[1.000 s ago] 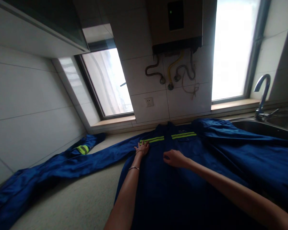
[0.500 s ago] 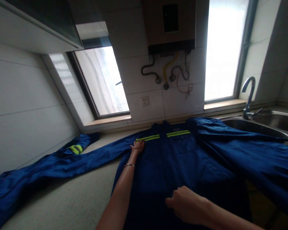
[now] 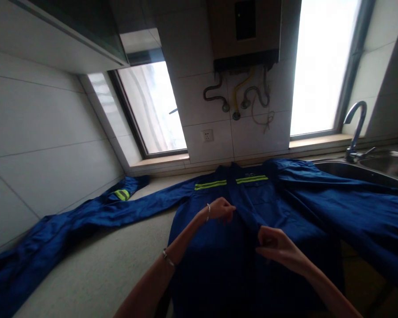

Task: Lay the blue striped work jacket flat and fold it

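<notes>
The desk [image 3: 99,260] has a pale, faintly mottled top, bare at the left. A dark blue jacket [image 3: 202,256] lies spread over it, front up — collar [image 3: 227,169] toward the far edge, yellow-green stripes [image 3: 210,184] across the chest. One sleeve [image 3: 152,207] stretches left into more blue cloth [image 3: 49,229] with a yellow-green band [image 3: 122,194] — where they meet is unclear. At the right, the jacket lies beside a sink [image 3: 338,168] set into the desk.

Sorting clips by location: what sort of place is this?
Probably a kitchen: a curved chrome faucet stands at a metal double-basin sink, and what looks like a boxy brown water heater hangs on the grey-white tiled wall.
</notes>
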A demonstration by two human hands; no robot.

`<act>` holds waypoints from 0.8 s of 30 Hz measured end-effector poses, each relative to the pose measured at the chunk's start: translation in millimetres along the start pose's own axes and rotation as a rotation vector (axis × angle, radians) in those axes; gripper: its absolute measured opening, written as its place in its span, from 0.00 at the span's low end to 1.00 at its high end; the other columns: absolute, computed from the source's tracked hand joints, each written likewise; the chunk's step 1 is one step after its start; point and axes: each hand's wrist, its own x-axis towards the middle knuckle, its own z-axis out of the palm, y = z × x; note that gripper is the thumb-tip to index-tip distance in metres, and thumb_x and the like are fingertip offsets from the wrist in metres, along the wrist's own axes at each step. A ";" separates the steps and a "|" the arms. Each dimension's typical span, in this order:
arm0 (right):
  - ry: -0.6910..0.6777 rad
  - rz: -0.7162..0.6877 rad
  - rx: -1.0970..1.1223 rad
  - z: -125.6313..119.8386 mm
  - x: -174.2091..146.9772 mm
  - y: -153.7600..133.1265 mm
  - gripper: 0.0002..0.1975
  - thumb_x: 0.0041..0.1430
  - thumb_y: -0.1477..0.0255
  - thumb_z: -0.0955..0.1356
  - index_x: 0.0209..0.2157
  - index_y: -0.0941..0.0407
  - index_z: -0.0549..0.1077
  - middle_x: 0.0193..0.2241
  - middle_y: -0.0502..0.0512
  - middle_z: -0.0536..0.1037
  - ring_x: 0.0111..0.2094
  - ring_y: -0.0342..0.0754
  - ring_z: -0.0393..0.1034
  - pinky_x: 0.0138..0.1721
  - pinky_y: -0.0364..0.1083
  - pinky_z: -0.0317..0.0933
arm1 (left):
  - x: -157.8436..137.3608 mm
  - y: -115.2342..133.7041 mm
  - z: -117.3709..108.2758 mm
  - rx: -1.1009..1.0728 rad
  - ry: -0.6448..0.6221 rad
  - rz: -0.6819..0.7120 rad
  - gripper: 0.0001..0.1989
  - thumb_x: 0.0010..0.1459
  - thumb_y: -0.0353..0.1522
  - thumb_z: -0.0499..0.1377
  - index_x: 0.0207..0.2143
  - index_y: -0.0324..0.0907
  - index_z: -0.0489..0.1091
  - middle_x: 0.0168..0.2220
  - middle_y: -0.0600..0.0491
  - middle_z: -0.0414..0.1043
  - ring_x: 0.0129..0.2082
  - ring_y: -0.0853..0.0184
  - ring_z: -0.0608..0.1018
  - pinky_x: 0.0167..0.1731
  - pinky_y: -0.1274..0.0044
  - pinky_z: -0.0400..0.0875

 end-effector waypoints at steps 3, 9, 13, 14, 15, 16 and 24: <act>0.074 0.002 0.272 -10.9 -3.9 -10.6 0.14 0.48 0.64 0.71 0.32 0.55 0.65 0.25 0.44 0.65 0.22 0.36 0.59 0.20 0.36 0.55 | -19.8 23.9 16.6 -0.186 -0.498 0.039 0.26 0.54 0.51 0.53 0.29 0.35 0.71 0.28 0.48 0.74 0.23 0.67 0.76 0.20 0.79 0.66; 0.299 0.037 0.514 -13.1 -1.8 -19.5 0.19 0.44 0.64 0.73 0.39 0.51 0.69 0.30 0.46 0.71 0.25 0.40 0.65 0.23 0.38 0.59 | -31.7 52.0 49.9 -0.398 -0.721 0.105 0.31 0.50 0.56 0.53 0.36 0.37 0.72 0.29 0.49 0.75 0.23 0.66 0.77 0.20 0.78 0.70; 0.388 0.035 0.481 -8.2 2.1 -26.0 0.18 0.45 0.64 0.72 0.39 0.52 0.71 0.30 0.48 0.73 0.28 0.43 0.67 0.24 0.39 0.59 | -35.4 65.8 63.7 -0.499 -0.703 0.160 0.26 0.48 0.53 0.58 0.31 0.36 0.72 0.26 0.51 0.74 0.22 0.68 0.77 0.20 0.79 0.70; 0.396 0.027 0.456 -7.2 2.8 -27.5 0.18 0.45 0.64 0.72 0.40 0.52 0.71 0.29 0.48 0.73 0.27 0.43 0.67 0.24 0.39 0.58 | -36.7 68.4 64.9 -0.522 -0.697 0.167 0.25 0.48 0.51 0.60 0.31 0.36 0.72 0.26 0.51 0.74 0.22 0.68 0.77 0.20 0.80 0.70; 0.405 0.021 0.438 -6.5 3.4 -28.6 0.18 0.46 0.64 0.71 0.40 0.52 0.71 0.28 0.48 0.72 0.27 0.43 0.67 0.23 0.39 0.58 | -38.1 70.3 65.2 -0.545 -0.692 0.173 0.24 0.47 0.50 0.61 0.30 0.36 0.72 0.26 0.51 0.74 0.22 0.68 0.77 0.20 0.80 0.70; 0.416 0.020 0.428 -6.2 3.9 -29.2 0.18 0.46 0.63 0.71 0.41 0.52 0.71 0.26 0.48 0.72 0.26 0.43 0.66 0.22 0.39 0.57 | -39.4 71.5 64.7 -0.566 -0.687 0.181 0.24 0.47 0.50 0.62 0.29 0.36 0.72 0.26 0.51 0.74 0.22 0.68 0.77 0.20 0.80 0.70; 0.464 0.012 0.317 -29.7 -2.8 -21.0 0.18 0.44 0.61 0.70 0.39 0.52 0.73 0.28 0.51 0.75 0.30 0.50 0.70 0.27 0.45 0.63 | -28.5 46.7 57.8 -0.223 -0.628 0.190 0.15 0.55 0.39 0.58 0.40 0.39 0.72 0.22 0.55 0.73 0.20 0.71 0.76 0.21 0.82 0.70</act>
